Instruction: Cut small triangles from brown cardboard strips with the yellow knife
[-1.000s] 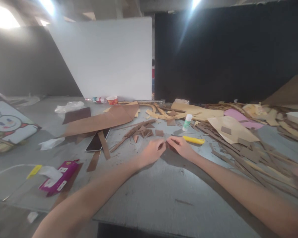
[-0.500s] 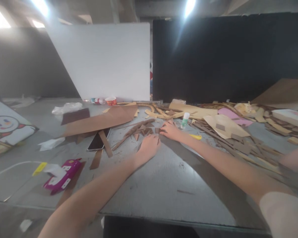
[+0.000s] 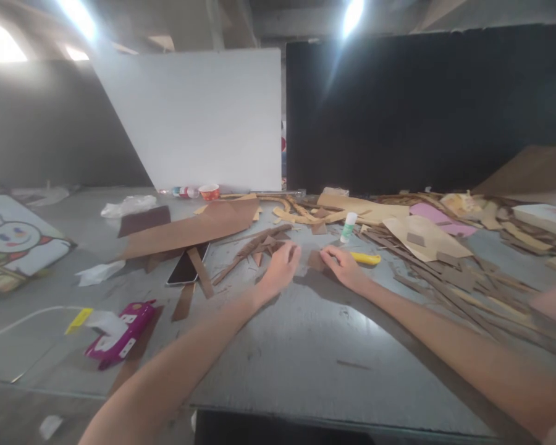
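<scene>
Between the thumb and fingers of my right hand (image 3: 346,267) is a small brown paper square (image 3: 315,260), held just above the grey table. My left hand (image 3: 280,267) is to the left of it, fingers curled together; whether anything is pinched in them is hidden. Behind my left hand lies a heap of folded brown paper pieces (image 3: 264,245) beside a twisted brown paper strip (image 3: 241,254). A yellow-handled cutter (image 3: 366,258) rests just right of my right hand. Past it stands a glue stick (image 3: 348,227) with a white cap.
On the left are a phone (image 3: 183,270) under brown strips, a purple tissue pack (image 3: 123,334) and a long brown paper sheet (image 3: 189,232). Cut brown strips (image 3: 445,281) and a tan sheet (image 3: 429,241) spread over the right. Another person's blurred arm (image 3: 553,303) enters at the right edge.
My right hand reached forward to a brown paper square on the table, took it and drew it back. My left hand shifted slightly left, then rose a little with its fingers curled.
</scene>
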Tool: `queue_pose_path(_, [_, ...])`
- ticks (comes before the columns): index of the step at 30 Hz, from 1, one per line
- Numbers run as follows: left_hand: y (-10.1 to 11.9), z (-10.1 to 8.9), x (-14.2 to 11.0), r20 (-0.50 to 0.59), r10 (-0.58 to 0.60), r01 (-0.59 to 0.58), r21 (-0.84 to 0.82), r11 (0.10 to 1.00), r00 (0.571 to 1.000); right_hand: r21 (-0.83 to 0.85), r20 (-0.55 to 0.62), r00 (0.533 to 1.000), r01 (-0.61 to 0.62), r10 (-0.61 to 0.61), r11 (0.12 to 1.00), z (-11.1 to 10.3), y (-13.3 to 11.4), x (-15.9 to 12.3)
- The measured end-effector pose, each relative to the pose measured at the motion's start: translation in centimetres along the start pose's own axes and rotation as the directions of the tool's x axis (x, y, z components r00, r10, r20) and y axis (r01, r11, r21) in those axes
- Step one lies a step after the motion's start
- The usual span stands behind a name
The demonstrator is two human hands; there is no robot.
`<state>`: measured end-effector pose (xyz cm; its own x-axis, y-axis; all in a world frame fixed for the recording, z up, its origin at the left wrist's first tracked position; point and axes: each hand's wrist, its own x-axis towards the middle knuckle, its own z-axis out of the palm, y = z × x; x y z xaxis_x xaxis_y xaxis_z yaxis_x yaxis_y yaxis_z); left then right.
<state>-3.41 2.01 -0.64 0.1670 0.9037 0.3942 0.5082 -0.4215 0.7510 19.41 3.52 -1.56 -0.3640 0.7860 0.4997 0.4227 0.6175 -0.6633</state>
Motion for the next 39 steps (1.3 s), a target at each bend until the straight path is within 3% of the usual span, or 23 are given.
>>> queue_pose_path(2, [0.6, 0.7, -0.4, 0.132, -0.102, 0.118, -0.122, 0.985, 0.986, 0.043, 0.044, 0.999, -0.007, 0.005, 0.999, -0.1, -0.6, -0.4])
queue_pose_path(5, [1.0, 1.8, -1.1, 0.204, -0.107, 0.151, -0.214, 0.965, 0.973, 0.077, 0.107, 0.994, -0.016, 0.008, 0.997, 0.0, -0.7, -0.3])
queue_pose_path(10, [0.3, 2.3, -0.8, 0.248, -0.161, 0.258, -0.432, 0.864, 0.955, 0.222, 0.042, 0.996, -0.089, 0.081, 0.971, 0.4, -0.2, -0.3])
queue_pose_path(14, [-0.2, 2.2, -0.2, 0.222, -0.202, 0.295, -0.566, 0.77, 0.954, 0.317, 0.128, 0.991, -0.015, -0.027, 0.948, 0.5, -0.4, -0.4])
queue_pose_path(21, [-0.1, 2.5, -0.2, 0.244, -0.236, 0.338, -0.597, 0.728, 0.94, 0.205, 0.133, 0.991, -0.007, -0.021, 0.979, 0.2, -1.0, 0.0])
queue_pose_path(30, [-0.4, 2.8, -0.1, 0.241, -0.249, 0.345, -0.571, 0.745, 0.938, 0.202, 0.058, 0.998, -0.014, 0.002, 0.979, 0.1, -0.8, -0.2])
queue_pose_path(39, [-0.5, 2.8, -0.3, 0.277, -0.147, 0.269, -0.48, 0.835, 0.95, 0.28, -0.007, 0.982, -0.18, 0.19, 0.943, -0.2, -0.2, 0.1])
